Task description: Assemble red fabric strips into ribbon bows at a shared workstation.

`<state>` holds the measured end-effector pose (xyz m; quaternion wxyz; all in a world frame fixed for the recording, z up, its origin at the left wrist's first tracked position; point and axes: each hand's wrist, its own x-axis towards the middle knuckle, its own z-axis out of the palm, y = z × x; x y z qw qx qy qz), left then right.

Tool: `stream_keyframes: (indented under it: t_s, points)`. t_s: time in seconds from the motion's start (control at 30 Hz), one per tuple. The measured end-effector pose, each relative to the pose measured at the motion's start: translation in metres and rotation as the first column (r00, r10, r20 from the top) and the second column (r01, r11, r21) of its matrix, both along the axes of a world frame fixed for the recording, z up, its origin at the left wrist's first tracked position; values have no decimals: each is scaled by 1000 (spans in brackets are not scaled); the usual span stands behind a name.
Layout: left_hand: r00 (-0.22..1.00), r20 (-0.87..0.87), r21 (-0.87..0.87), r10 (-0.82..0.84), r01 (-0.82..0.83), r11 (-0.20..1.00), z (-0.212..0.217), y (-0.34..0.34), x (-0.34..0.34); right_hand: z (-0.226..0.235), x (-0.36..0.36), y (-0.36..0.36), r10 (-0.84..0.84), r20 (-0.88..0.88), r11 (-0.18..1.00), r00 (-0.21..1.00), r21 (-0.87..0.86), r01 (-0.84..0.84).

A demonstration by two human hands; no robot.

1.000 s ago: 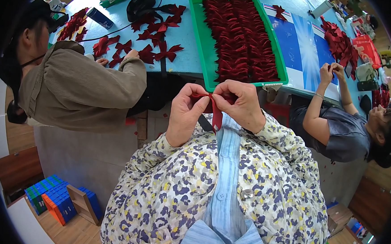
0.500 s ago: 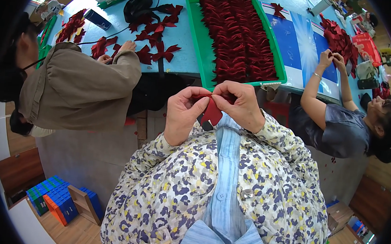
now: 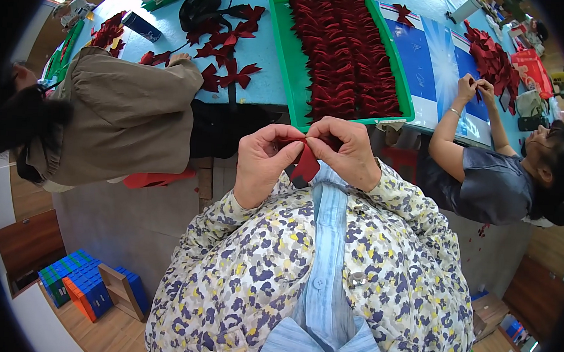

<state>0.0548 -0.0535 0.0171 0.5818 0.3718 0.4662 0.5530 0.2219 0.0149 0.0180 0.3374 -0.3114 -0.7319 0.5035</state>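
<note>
Between my two hands is a dark red fabric bow [image 3: 306, 166], its tail hanging down in front of my shirt. My left hand [image 3: 263, 161] pinches it from the left with thumb and forefinger. From the other side my right hand [image 3: 351, 153] pinches its middle, the thumbs close together. Part of the bow is hidden behind the fingers. Just beyond my hands, a green tray [image 3: 293, 98] on the table holds tightly packed rows of red bows [image 3: 350, 57].
Loose red bows [image 3: 238, 75] lie on the blue table [image 3: 261, 95] left of the tray, near a black bag [image 3: 198, 9] and a dark can [image 3: 141, 27]. A person in a brown top [image 3: 131, 115] sits left; another in grey [image 3: 495, 182] works at right beside a red pile [image 3: 492, 60].
My hands stay nearly still, still pinching the bow. The person on the left has leaned back and turned; the one on the right has shifted their hands slightly.
</note>
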Motion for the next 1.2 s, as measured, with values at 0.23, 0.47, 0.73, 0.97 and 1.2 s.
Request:
stream_keyframes:
  t_s: [0.23, 0.47, 0.73, 0.97, 1.2]
  points:
    - [1000, -2, -14, 31, -31, 999, 5, -1, 4, 1, 2, -1, 22, -12, 1000, 1000, -4, -22]
    - [999, -34, 13, 42, -42, 999, 8, -2, 6, 3, 5, -3, 51, -28, 997, 998, -52, -52]
    - [994, -96, 24, 51, -49, 999, 7, -3, 6, -1, 5, -3, 90, -105, 973, 990, -204, -110]
    - [983, -175, 16, 63, -62, 998, 11, -4, 6, 9, -2, -7, 62, -46, 990, 997, -124, -67]
    - [992, -111, 48, 54, -49, 998, 11, -4, 2, 9, -2, -8, 23, -3, 995, 1000, -99, -23]
